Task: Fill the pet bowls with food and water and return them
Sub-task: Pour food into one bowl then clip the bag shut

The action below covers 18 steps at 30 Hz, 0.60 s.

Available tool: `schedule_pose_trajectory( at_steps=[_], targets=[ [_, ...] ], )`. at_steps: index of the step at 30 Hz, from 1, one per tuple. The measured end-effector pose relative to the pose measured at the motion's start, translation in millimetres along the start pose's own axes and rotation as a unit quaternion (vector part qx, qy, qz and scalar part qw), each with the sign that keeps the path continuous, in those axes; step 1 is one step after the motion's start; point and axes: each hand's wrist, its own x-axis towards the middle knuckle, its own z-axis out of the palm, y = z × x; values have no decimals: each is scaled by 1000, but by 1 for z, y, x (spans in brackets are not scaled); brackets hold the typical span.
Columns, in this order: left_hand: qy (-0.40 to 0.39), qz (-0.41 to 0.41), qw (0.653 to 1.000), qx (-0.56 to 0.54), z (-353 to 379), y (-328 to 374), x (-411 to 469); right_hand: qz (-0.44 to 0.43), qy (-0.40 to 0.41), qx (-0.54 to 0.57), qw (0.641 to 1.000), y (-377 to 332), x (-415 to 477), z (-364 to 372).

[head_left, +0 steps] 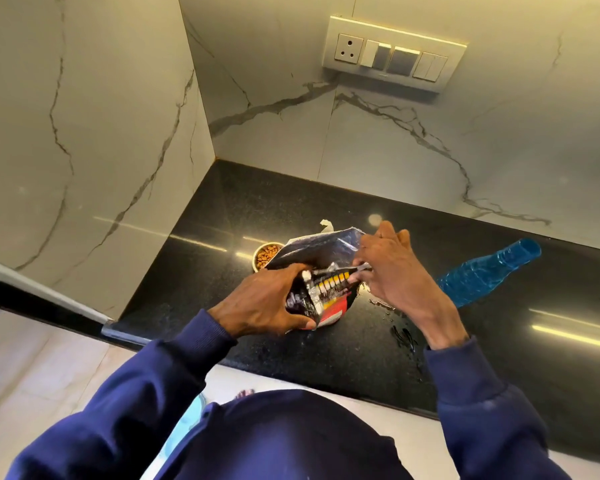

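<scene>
- Left hand (264, 303) and right hand (392, 271) are gripping a crinkled black-and-red pet-food bag (329, 289), fingers clenched round it.
- A round kibble-filled bowl (265, 256) is sitting behind it on the black surface (222, 209).

Veined marble walls (101, 116), black granite counter (222, 209), switch panel (392, 53).

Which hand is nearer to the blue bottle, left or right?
Right. The right hand grips the food bag just beside the blue bottle; the left hand holds the bag's other side, farther away.
</scene>
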Motion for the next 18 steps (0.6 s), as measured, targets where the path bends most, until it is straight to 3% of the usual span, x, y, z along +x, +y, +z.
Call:
schedule_pose_trajectory(
  at_steps=[8,15,18],
  targets=[
    [63,-61,993,-82,-4,-19,14,36,131,-23,991,9,-5,11],
    [155,-138,976,74,6,-16,30,68,164,-69,982,-4,1,23],
    [193,-118,969,99,10,-11,29,46,195,-40,979,-3,-1,30]
  ],
)
